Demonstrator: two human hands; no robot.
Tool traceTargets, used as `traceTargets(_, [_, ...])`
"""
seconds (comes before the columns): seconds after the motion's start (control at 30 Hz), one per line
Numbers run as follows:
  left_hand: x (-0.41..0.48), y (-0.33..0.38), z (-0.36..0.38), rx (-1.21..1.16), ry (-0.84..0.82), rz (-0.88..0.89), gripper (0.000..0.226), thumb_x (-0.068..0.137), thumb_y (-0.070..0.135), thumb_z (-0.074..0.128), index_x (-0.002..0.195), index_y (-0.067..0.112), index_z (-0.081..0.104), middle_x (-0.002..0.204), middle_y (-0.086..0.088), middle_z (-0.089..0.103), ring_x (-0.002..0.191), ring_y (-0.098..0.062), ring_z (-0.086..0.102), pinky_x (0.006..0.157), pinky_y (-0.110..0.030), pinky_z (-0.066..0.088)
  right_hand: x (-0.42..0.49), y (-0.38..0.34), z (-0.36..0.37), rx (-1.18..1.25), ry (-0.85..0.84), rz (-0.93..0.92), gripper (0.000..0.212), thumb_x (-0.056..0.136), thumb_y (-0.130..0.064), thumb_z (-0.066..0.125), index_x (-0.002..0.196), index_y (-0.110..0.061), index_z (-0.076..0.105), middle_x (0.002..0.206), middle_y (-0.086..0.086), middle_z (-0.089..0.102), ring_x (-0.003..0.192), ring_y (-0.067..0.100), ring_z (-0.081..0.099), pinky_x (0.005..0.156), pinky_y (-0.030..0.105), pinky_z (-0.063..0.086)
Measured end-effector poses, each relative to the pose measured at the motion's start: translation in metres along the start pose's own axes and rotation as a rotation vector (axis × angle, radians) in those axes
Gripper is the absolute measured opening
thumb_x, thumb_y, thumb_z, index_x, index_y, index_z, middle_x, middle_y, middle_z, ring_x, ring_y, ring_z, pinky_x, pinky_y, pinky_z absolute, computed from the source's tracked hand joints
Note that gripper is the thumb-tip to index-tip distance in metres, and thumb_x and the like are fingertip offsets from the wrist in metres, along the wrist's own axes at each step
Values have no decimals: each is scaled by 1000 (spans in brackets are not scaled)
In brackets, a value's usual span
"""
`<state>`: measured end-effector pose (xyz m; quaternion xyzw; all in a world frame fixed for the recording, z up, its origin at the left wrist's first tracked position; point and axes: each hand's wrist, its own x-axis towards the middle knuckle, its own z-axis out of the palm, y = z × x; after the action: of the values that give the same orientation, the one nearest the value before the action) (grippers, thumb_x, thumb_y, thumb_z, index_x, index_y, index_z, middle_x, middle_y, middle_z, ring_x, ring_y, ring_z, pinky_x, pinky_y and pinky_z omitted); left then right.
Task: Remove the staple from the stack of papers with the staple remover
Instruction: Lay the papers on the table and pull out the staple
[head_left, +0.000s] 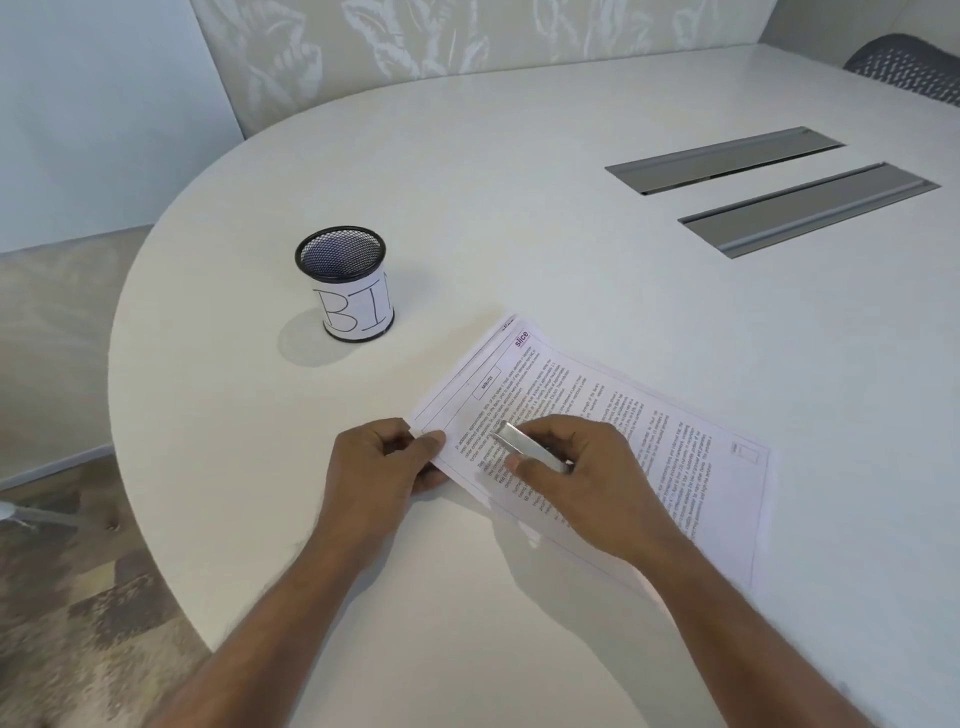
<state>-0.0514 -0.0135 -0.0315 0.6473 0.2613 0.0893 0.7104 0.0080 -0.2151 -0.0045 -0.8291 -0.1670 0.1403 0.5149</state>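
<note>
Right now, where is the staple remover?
In the head view, the staple remover is in the right hand, low and centre, over the near-left corner of the stack of papers that the left hand pinches.

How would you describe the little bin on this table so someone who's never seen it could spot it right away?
Start at the rounded near end of the large white table. Left of the stapled stack of printed papers stands a small black wire-mesh cylindrical cup, upright, apart from the papers and both hands. It is the only container there, wrapped in a white paper label with hand-drawn letters beginning "BI".
</note>
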Motion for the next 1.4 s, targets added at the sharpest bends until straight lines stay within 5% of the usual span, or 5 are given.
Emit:
traceTargets(0.2, [-2,1,2,-7,23,5,24,85,3,76,62,4,71,59,-7,66,55,-18,71,60,-25,61,4,-9,20,-260,27,-196,14,84,-26,70,96,-31,72,88,-15,71,80,2,64,71,30,56])
traceTargets(0.37, [0,1,-1,-16,28,22,36,85,3,77,73,-19,51,66,-18,55,55,-20,71,65,-34,66,4,-12,27,-383,18,-245,20,86,-28,67,105,-31,74,92,-13,70,84,5,62,72,31,54])
traceTargets(0.7, [-6,6,1,-110,-48,23,35,93,6,66,60,13,75,73,-8,80,69,-22,78,67,-29,62,8,-16,33,-368,42,-256,14,87,-28,67,97,-25,77,81,-9,70,76,9,62,67,34,53])
traceTargets(0.9, [-5,3,-1,-62,-37,9,28,91,13,69,64,9,70,79,-20,78,72,-30,79,67,-36,63,10,-18,38,-399,63,-259,14,87,-29,65,95,-26,76,80,-8,69,74,9,61,66,34,52])
traceTargets(1.4, [2,-3,-7,-43,-39,-22,26,88,23,71,77,1,74,75,-14,80,64,-25,77,52,-32,61,11,-7,44,-275,97,-326,18,92,-27,65,107,-20,72,92,-7,70,83,8,62,73,29,51])
